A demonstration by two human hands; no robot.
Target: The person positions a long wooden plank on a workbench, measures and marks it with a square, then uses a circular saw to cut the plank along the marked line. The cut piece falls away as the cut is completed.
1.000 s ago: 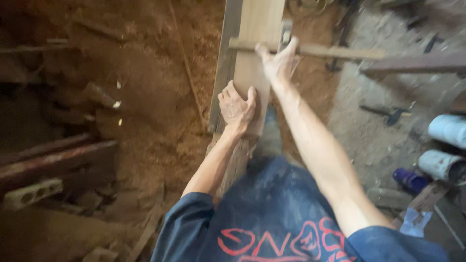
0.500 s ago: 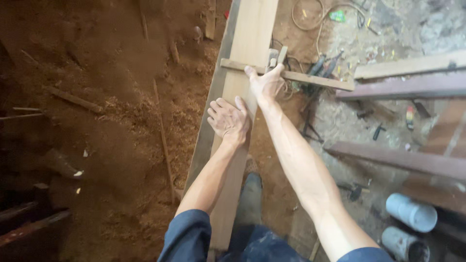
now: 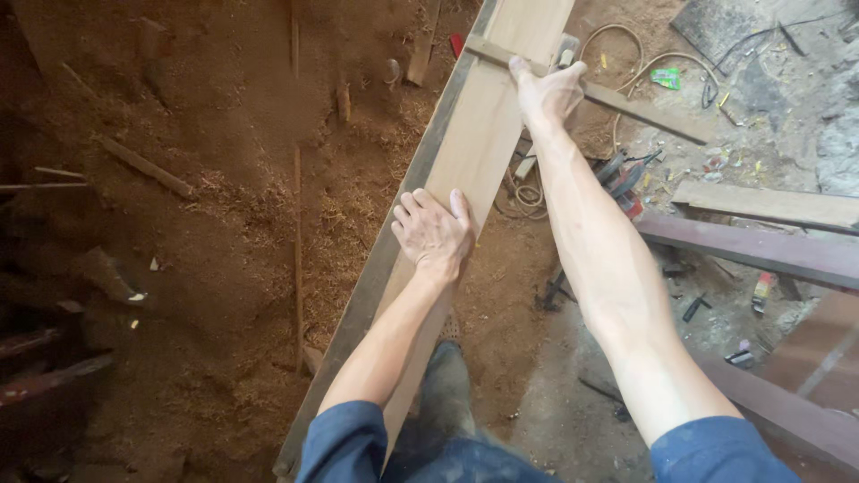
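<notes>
A long, pale wooden plank [image 3: 488,134] runs diagonally from the lower left to the top of the view, above the sawdust-covered floor; a narrow wooden strip [image 3: 626,103] lies crosswise on its far end, jutting out to the right.

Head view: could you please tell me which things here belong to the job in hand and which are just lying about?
In hand:
- long plank, left hand flat on it
- thin strip laid across the plank, right hand on it

Lying about:
- sawdust
- coiled cord
- dark beam
- loose stick
</notes>
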